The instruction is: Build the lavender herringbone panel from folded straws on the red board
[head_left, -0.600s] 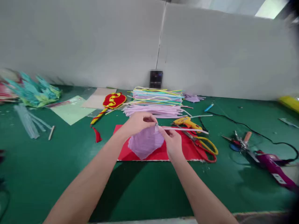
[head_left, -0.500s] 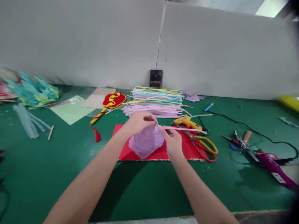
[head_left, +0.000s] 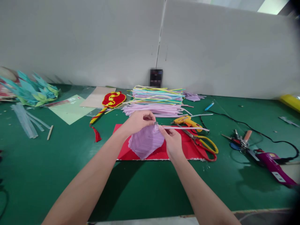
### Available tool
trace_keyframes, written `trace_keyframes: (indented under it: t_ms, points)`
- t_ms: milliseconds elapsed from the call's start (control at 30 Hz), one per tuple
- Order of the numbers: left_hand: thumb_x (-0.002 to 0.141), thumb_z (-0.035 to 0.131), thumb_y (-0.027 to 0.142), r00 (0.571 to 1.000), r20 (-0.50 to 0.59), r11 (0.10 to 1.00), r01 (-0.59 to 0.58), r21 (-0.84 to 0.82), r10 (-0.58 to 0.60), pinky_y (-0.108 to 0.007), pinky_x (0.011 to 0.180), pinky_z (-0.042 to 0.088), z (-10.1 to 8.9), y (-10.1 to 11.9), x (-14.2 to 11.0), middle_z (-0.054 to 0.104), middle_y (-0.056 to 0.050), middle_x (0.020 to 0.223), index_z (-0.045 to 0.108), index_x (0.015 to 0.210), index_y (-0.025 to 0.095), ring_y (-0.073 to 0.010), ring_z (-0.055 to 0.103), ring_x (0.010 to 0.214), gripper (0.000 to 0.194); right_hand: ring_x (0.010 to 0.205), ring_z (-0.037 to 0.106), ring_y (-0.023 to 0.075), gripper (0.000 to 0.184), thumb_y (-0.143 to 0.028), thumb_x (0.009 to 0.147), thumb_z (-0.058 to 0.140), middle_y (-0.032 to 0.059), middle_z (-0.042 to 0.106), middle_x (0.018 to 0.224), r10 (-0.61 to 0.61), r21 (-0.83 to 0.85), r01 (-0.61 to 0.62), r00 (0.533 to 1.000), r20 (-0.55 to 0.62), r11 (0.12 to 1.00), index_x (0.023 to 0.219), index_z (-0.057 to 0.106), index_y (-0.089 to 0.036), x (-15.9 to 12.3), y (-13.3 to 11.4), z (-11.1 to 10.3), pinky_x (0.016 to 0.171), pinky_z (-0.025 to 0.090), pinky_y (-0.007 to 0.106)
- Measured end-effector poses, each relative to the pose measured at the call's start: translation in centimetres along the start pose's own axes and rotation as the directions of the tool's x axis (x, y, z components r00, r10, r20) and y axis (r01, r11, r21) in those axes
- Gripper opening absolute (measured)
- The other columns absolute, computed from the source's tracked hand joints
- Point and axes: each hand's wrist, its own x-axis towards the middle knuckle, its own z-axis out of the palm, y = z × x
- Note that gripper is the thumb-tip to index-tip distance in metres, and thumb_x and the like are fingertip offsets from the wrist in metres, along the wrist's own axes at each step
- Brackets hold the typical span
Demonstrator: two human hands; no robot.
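My left hand (head_left: 138,121) pinches the top corner of a lilac piece made of pipe cleaners (head_left: 145,142), which lies over a red sheet (head_left: 187,147) on the green table. My right hand (head_left: 172,140) holds a pale pink pipe cleaner (head_left: 187,128) close to that same corner; its free end runs out to the right. The fingertips of both hands nearly meet at the corner.
A stack of coloured pipe cleaners (head_left: 157,101) lies behind the red sheet. A yellow glue gun (head_left: 187,121) and red-and-yellow scissors (head_left: 203,145) sit right of my hands. Pliers (head_left: 241,144), a purple tool (head_left: 273,164) with black cable lie further right. A red-yellow ornament (head_left: 111,101) and teal pieces (head_left: 32,90) are left.
Both hands stay at the lilac piece's top corner with only small finger shifts. The view has tilted slightly.
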Motion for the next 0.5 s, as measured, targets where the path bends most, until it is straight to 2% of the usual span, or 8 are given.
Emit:
trace_keyframes:
  t_ms: [200,500]
  points:
    - [0.072,0.060,0.022,0.999,-0.013,0.999,0.040,-0.022,-0.040,-0.025,0.069,0.043,0.29,-0.05,0.10,0.062,0.000,0.074,0.058,0.074,0.015,-0.0124,0.058,0.071,0.007,0.073,0.062,0.0159,0.021,-0.033,0.063,0.074,0.0023,0.071,0.072,0.005,0.022,-0.005,1.000,-0.021,1.000,0.076,0.071,-0.017,0.09,0.18,-0.01,0.073,0.048,0.030]
    - [0.074,0.059,0.023,0.999,-0.029,0.999,0.028,0.015,-0.027,-0.025,0.070,0.044,0.31,-0.21,0.15,0.063,0.000,0.075,0.057,0.075,0.016,-0.0128,0.059,0.072,0.008,0.073,0.062,0.0160,0.020,-0.033,0.063,0.073,0.0026,0.071,0.073,0.008,0.031,-0.007,1.000,-0.019,1.000,0.075,0.071,-0.017,0.07,0.02,0.15,0.073,0.048,0.030]
